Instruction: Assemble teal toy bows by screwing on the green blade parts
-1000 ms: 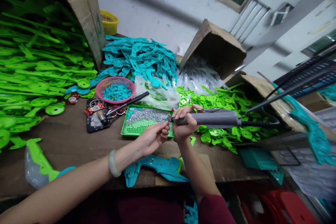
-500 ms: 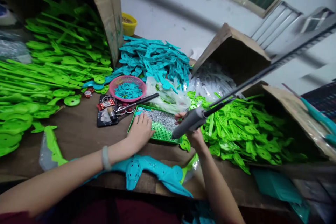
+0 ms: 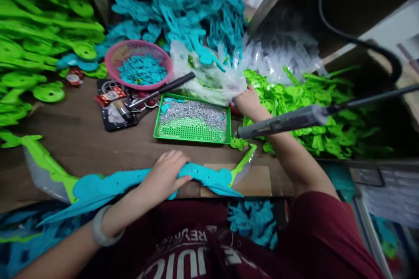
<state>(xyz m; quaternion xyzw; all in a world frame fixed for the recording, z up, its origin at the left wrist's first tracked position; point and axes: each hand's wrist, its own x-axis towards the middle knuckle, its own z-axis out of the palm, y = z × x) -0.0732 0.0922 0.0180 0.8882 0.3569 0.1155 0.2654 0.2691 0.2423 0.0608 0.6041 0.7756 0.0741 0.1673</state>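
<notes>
A blue plastic toy body [image 3: 206, 175] with green-and-clear end pieces lies along the table's front edge. Draped over its middle, my left hand [image 3: 168, 170] grips it from above, thumb apart from the fingers. My right hand [image 3: 248, 102] is beyond the screw tray's right end, beside the clear plastic bag [image 3: 209, 80] and the green parts. Its fingertips are hidden, near something red that I cannot make out. The grey electric screwdriver [image 3: 283, 121] hangs across my right forearm, untouched by the fingers. Silver screws fill the back of the green tray [image 3: 191, 139].
A pink basket [image 3: 113, 72] holds small blue pieces. Beside it lie a brush [image 3: 122, 109] and a black tool handle [image 3: 176, 83]. Green parts [image 3: 29, 30] heap at the left, blue parts [image 3: 183, 4] at the back, clear pieces [image 3: 278, 56] behind the right green heap.
My left hand has moved from the tray back onto the blue toy body. My right hand has left the screwdriver and moved farther back. The view has tilted down.
</notes>
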